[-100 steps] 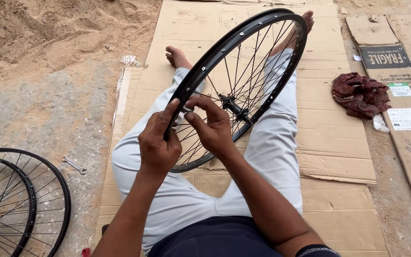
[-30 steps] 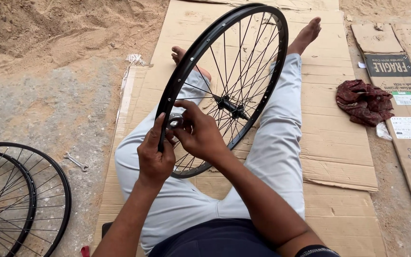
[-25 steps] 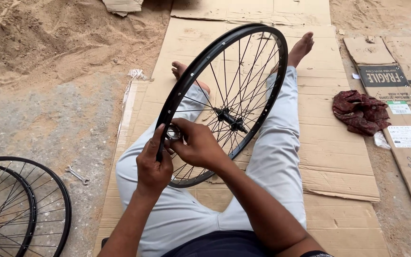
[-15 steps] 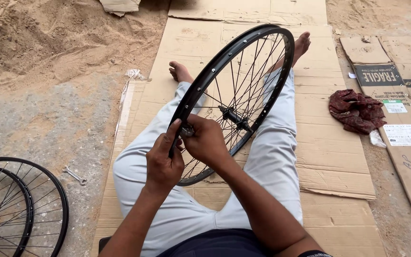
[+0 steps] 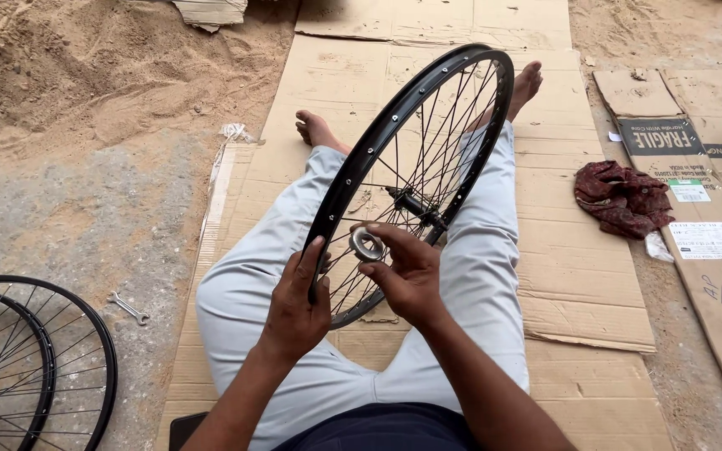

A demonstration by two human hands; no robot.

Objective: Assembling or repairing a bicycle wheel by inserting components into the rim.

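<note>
A black spoked bicycle wheel (image 5: pixel 394 125) stands upright between my outstretched legs, its hub (image 5: pixel 411 205) near the centre. My left hand (image 5: pixel 294 305) grips the near part of the rim. My right hand (image 5: pixel 407 271) holds a small round silver tool (image 5: pixel 367 245) against the spokes close to the rim. I sit on flattened cardboard (image 5: pixel 327 75) with bare feet pointing away.
Two more black wheels (image 5: pixel 35 359) lie on the ground at the lower left, with a small spanner (image 5: pixel 129 307) beside them. A dark red rag (image 5: pixel 624 199) lies on cardboard to the right. Sand is heaped at the upper left.
The wheel has shifted a little and turned in my hands. My right hand has pulled slightly away from the rim, so the silver tool now shows.
</note>
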